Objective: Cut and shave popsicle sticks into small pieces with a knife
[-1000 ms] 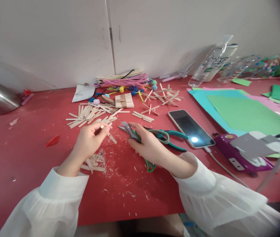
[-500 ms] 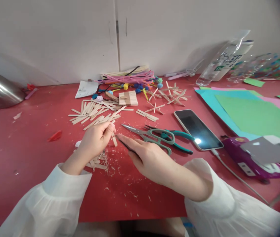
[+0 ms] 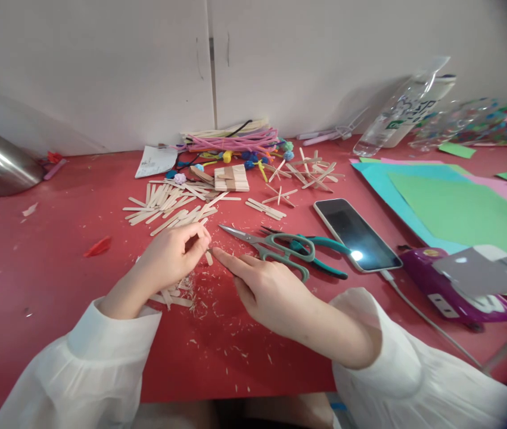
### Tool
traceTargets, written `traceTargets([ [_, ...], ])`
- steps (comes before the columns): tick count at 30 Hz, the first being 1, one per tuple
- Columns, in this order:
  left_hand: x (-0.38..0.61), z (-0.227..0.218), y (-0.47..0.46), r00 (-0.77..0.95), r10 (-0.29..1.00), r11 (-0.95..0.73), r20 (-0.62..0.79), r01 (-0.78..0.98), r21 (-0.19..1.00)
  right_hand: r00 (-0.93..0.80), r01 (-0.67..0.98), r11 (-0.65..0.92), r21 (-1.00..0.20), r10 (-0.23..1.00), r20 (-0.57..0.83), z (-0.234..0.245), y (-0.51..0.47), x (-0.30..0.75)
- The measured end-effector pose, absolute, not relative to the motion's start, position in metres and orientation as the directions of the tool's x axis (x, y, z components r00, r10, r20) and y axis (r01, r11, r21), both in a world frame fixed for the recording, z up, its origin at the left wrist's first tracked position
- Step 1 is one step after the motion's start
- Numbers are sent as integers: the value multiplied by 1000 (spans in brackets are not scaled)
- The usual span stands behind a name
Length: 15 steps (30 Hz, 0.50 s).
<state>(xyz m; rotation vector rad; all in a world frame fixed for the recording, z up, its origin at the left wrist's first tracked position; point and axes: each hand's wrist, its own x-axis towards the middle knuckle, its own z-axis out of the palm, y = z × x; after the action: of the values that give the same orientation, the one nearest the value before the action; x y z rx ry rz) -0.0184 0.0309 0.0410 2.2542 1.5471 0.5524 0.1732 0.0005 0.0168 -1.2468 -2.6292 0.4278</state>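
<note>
My left hand (image 3: 173, 255) is closed in a pinch on a wooden craft stick (image 3: 209, 258), whose lower end shows below the fingertips. My right hand (image 3: 267, 287) grips a thin dark tool (image 3: 211, 250), its index finger stretched along it and its tip against the stick. Most of that tool is hidden under the fingers, so I cannot tell its exact kind. Thin wood shavings (image 3: 197, 305) lie below the hands. Another heap of craft sticks (image 3: 176, 298) is partly covered by my left wrist.
Beyond my hands lie loose craft sticks (image 3: 159, 205), a banded bundle (image 3: 232, 179) and crossed-stick shapes (image 3: 318, 173). To the right are scissors (image 3: 286, 250), teal-handled pliers (image 3: 329, 268), a phone (image 3: 358, 235) with a cable, and coloured paper (image 3: 472, 202). A metal bottle (image 3: 0, 158) stands left.
My left hand has shifted slightly and its fingertips sit a little lower on the stick. My right hand has tilted a little, and less of the dark tool shows.
</note>
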Motion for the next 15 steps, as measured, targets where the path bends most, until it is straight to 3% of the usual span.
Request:
traceTargets([
  [4,-24,44,32,406,914,-365,25,790,492,-623,734,606,-307,780,51,18,1,173],
  [15,-24,44,35,463,886,-353,-38,724,593,-628,752,628,-198,775,72,21,-2,173],
])
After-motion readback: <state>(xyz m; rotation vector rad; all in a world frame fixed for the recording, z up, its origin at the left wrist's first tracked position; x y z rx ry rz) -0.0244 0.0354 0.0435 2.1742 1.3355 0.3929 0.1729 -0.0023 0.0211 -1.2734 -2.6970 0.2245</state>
